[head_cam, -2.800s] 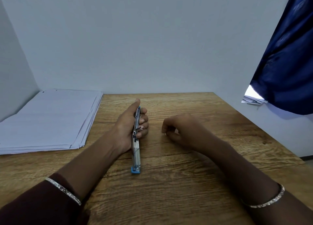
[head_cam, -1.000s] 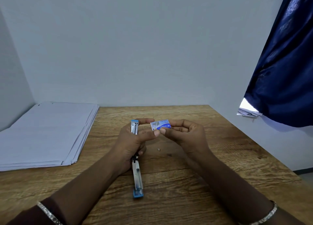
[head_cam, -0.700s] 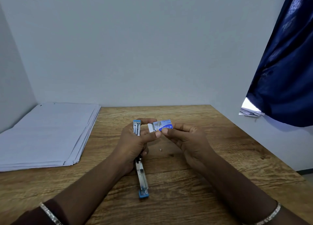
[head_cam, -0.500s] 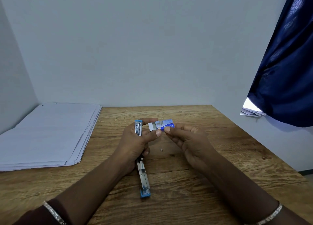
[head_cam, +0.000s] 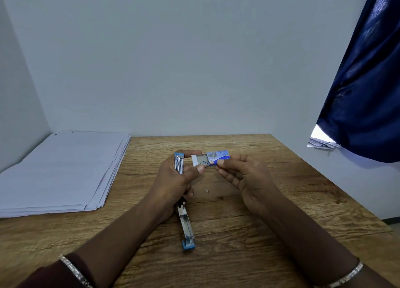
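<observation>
Staple box (head_cam: pixel 217 157) up off the surface (head_cam: pixel 281 192), sleeve pinched in the grip of the right hand (head_cam: pixel 244 179), tray (head_cam: pixel 199 160) partway out and pinched by thumb and forefinger of the left hand (head_cam: pixel 173 186), other fingers wrapped round the opened stapler (head_cam: pixel 179 164). Hold the box level, ease the tray out slowly to spill nothing, then lift one strip for the stapler's channel.

Over the wooden table (head_cam: pixel 292 201), the person's L hand (head_cam: pixel 173 181) grips an opened stapler (head_cam: pixel 186 222), its blue-tipped arm lying on the wood, & also pinches the tray (head_cam: pixel 199 160) sticking partly out of a small staple box (head_cam: pixel 217 157), whose blue sleeve the R hand (head_cam: pixel 244 179) pinches, w/ a paper stack (head_cam: pixel 60 170) at far left.
</observation>
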Demonstrator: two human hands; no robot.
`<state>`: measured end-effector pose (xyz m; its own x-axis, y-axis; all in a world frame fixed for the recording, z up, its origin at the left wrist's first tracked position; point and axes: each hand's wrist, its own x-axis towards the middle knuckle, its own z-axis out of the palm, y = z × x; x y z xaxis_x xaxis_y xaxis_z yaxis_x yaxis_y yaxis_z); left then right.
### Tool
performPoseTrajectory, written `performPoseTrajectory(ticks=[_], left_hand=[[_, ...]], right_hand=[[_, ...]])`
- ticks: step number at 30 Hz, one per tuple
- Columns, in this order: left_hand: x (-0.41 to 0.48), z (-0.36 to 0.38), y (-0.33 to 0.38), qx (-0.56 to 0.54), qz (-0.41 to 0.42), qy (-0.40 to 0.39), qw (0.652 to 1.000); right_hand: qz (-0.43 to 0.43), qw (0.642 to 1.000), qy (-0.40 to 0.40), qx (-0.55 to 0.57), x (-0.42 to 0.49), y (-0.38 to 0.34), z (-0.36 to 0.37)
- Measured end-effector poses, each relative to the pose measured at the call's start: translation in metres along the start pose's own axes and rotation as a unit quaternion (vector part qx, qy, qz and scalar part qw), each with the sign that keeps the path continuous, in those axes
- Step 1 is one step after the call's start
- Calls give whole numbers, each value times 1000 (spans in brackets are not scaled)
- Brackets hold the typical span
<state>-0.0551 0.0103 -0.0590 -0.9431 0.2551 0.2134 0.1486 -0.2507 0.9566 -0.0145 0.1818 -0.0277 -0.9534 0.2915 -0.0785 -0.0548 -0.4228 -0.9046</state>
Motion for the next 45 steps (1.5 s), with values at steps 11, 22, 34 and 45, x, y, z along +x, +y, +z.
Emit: performPoseTrajectory(ticks=[11, 22, 34, 45], left_hand=[[-3, 0, 4, 55, 18, -9, 998], [-3, 1, 3, 77, 24, -14, 997], [-2, -1, 3, 135, 28, -38, 990], [-4, 1, 4, 94, -4, -50, 994]], right_hand=[[-406, 705, -41, -580, -5, -8, 0], [-455, 605, -66, -651, -5, -1, 3], [-352, 719, -125, -585, 8, -10, -5], [-314, 796, -157, -493, 15, -10, -9]])
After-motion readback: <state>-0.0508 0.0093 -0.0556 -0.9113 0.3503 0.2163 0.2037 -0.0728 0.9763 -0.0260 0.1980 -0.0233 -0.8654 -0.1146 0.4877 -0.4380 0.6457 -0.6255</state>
